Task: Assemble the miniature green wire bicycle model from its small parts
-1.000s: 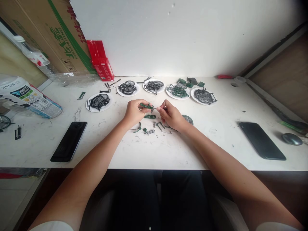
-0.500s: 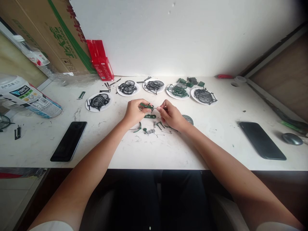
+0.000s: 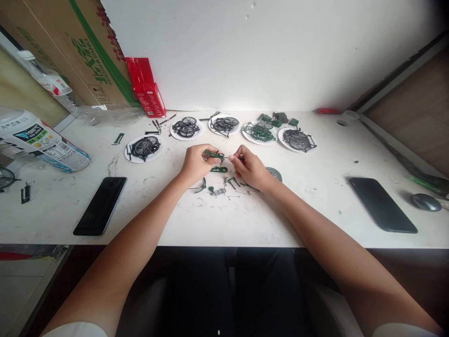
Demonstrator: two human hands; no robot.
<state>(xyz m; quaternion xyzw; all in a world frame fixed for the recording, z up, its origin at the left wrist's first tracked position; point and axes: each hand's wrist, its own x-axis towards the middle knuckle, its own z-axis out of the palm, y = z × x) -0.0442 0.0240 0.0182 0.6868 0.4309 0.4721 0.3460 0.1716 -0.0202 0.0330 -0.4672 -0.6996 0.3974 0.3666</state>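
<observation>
My left hand is closed on a green model bicycle frame, held just above the table. Facing it, my right hand pinches a thin rod-like part whose tip meets the green piece; its exact kind is too small to tell. Below the hands lie loose green model parts: a long chain-guard-like piece, a curved mudguard-like piece and a grey rack-like piece. A spoked wheel shows partly behind my right wrist.
Paper plates of model bicycle parts, one at the left, line the back, near a red box. Phones lie left and right, with a mouse at the far right. A large bottle leans at the left.
</observation>
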